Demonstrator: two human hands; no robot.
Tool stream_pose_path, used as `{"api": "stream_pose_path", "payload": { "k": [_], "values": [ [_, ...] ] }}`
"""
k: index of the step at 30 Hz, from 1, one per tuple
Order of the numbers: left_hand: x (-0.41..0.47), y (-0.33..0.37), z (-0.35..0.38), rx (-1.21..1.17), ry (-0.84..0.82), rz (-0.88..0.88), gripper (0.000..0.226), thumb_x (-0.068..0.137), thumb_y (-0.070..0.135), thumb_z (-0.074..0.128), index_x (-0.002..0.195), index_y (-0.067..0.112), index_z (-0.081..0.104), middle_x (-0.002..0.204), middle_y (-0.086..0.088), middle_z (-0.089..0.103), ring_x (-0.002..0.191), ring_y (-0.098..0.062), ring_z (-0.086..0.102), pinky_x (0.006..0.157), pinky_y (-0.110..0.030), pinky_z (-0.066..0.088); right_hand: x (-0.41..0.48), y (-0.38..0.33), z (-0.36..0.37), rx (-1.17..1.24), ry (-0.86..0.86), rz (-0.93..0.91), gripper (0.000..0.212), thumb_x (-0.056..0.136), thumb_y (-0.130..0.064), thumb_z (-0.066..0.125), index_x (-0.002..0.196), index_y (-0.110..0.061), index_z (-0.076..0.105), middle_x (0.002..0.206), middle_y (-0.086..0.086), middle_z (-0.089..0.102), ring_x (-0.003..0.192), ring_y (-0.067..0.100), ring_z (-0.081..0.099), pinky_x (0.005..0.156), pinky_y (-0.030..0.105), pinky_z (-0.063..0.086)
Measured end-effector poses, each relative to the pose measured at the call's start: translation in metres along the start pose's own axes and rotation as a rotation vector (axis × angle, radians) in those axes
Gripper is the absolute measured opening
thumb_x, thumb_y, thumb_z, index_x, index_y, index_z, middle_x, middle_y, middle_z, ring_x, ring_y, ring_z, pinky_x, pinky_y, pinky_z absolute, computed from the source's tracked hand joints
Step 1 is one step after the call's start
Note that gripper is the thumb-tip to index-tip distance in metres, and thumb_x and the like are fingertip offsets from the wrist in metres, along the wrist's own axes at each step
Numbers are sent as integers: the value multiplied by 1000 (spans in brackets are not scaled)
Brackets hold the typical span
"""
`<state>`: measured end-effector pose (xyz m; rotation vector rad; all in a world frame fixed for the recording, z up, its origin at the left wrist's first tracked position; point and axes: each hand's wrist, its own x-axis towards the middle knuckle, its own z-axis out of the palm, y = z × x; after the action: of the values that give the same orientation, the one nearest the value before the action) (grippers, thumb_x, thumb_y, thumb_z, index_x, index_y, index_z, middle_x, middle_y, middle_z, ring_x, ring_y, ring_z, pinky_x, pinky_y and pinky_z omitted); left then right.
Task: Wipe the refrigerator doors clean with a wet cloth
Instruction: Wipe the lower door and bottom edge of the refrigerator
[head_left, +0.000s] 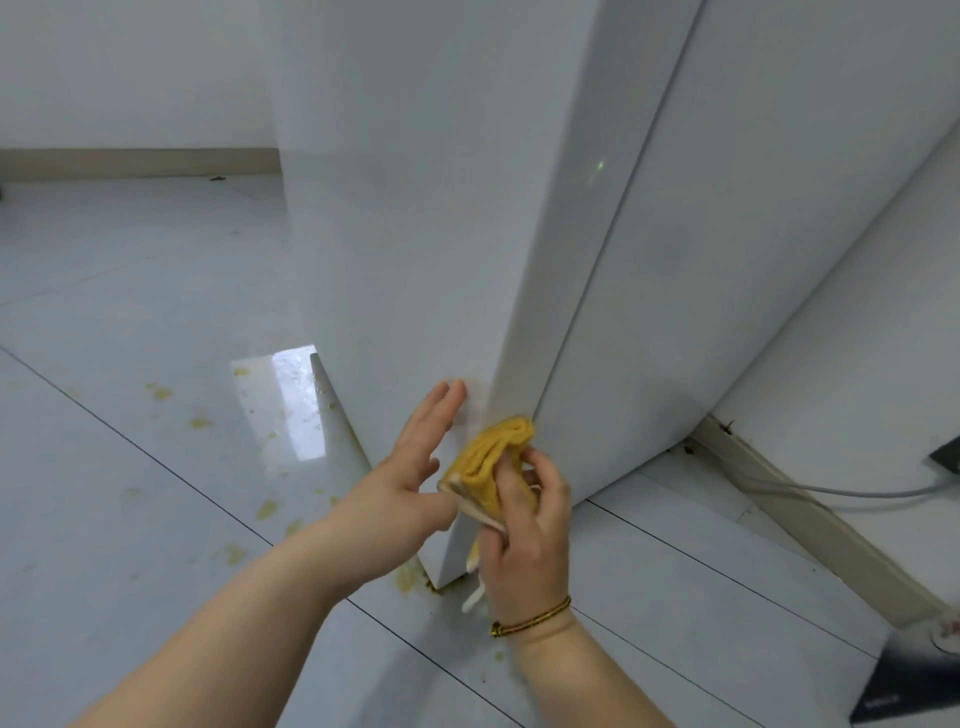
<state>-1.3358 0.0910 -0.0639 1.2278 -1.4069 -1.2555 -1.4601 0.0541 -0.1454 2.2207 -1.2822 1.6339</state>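
**Now wiping low on the door corner**

You are holding the folded yellow cloth in your right hand, fingers curled round it. You are pressing it on the corner edge of the refrigerator door, down near the floor. Your left hand is lying flat on the door front just beside the cloth, fingers straight and holding nothing. I think it is steadying the door so it is not swinging while you are rubbing. The cloth's long side is running up and a bit right, along the corner, with its rounded fold pointing up.
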Motion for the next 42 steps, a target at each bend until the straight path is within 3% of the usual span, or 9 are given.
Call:
{"api": "stream_pose_path", "payload": {
  "k": [3,10,17,19,23,26,32,38,42],
  "values": [
    [1,-2,-2,0,-1,13,85,71,-7,42,116,63,21,143,39,7,127,22,15,91,4,29,-13,12,-9,-29,-89,-33,44,76,-7,39,117,-22,48,114,6,40,94,20,43,86,18,38],
    [2,-2,-7,-18,-21,0,86,54,6,39,115,65,25,144,38,11,130,20,17,101,-9,26,37,-21,2,100,188,100,46,79,-6,36,122,-20,45,119,7,36,99,22,44,90,23,40],
    [1,-4,0,2,-3,13,84,62,3,42,116,64,20,144,39,7,132,17,15,98,-4,26,-17,8,2,1,-78,125,46,75,-7,36,118,-18,47,117,6,38,100,20,42,92,19,36],
    [1,-3,-1,3,-5,16,84,62,3,41,117,64,20,145,37,7,133,15,15,99,-6,26,-25,13,-10,114,-142,274,51,75,-9,37,120,-25,54,112,3,45,99,14,46,92,5,34],
    [0,-3,-2,13,-8,-1,86,55,9,37,116,67,19,144,40,6,133,13,17,96,-6,26,9,14,-31,261,82,629,54,68,-9,36,116,-9,59,109,6,47,92,0,47,82,1,37],
    [-1,-6,-1,4,5,-7,86,56,10,37,115,70,17,142,44,5,133,9,18,92,-7,28,37,7,-21,198,169,546,59,68,-3,34,126,5,48,120,5,36,102,5,40,92,4,30],
    [1,-8,1,16,12,6,88,55,8,37,116,68,17,140,45,4,130,21,13,95,1,25,-4,2,18,28,15,457,51,70,-6,27,120,-9,36,130,15,34,112,24,36,97,23,30],
    [1,-10,3,40,17,17,88,55,8,37,115,70,16,136,50,3,127,25,12,92,5,25,-41,15,5,124,-454,822,58,86,12,35,140,-5,27,147,6,20,132,19,32,97,5,19],
    [0,-9,0,37,19,21,89,55,6,37,114,69,19,141,45,7,127,24,14,98,-2,25,-1,-16,11,242,-22,776,56,76,9,31,131,7,39,128,-2,26,122,20,40,94,-3,20]
  ]
}}
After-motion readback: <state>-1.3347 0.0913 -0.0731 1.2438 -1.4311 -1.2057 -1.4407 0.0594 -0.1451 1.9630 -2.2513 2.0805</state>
